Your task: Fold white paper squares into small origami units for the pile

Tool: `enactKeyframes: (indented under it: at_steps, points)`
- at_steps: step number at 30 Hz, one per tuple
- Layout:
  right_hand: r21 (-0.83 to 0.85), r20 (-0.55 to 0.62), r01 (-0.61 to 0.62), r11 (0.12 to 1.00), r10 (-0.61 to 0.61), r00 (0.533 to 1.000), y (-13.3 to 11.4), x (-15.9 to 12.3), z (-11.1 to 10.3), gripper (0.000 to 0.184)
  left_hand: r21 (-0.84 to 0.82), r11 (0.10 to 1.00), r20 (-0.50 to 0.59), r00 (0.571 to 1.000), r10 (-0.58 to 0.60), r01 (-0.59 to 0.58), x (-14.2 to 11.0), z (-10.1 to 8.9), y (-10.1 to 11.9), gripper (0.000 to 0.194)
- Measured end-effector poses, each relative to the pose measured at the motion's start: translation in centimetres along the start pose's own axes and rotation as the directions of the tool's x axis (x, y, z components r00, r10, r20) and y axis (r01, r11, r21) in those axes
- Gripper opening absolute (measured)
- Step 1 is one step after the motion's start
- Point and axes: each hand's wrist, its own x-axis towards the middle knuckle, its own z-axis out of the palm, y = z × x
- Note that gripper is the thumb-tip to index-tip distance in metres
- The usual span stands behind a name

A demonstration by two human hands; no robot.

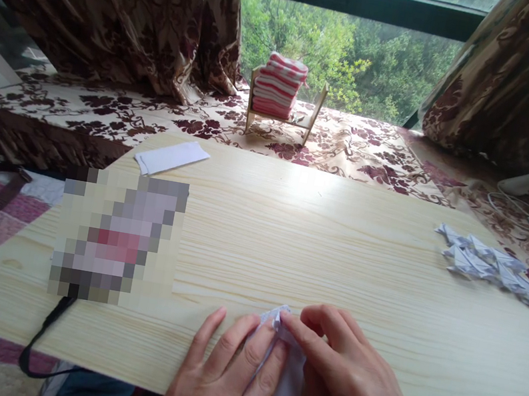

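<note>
A partly folded white sheet of paper (288, 388) lies on the light wooden table (260, 224) near its front edge. My left hand (224, 380) rests flat across it with fingers spread, pressing it down. At the far end of the sheet, my right hand (356, 375) has its fingers bent, and the index fingertip is on a small raised fold. The rest of its fingers curl beside the paper's right edge, partly hidden. The palms and fingers cover much of the sheet.
Loose white paper strips (172, 157) lie at the table's back left. A pixelated object (116, 234) with a black cord (48, 324) sits below them. Several folded paper pieces (491, 263) stand at the right. Striped cloths (278, 85) are stacked on a small rack behind.
</note>
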Motion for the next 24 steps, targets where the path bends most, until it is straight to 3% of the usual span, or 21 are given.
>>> enactKeyframes:
  at_steps: [18, 24]
  points:
    - [0.026, 0.025, -0.032, 0.999, 0.031, 0.999, -0.19, 0.38, -0.27, 0.038, 0.005, 1.0, 0.04, 0.999, 0.013, -0.013, -0.06, -0.1, 0.07, 0.04]
    - [-0.032, -0.051, 0.016, 0.999, -0.018, 0.999, -0.33, 0.65, -0.09, 0.039, 0.046, 0.998, 0.051, 0.998, 0.045, -0.047, -0.28, -0.16, 0.05, 0.043]
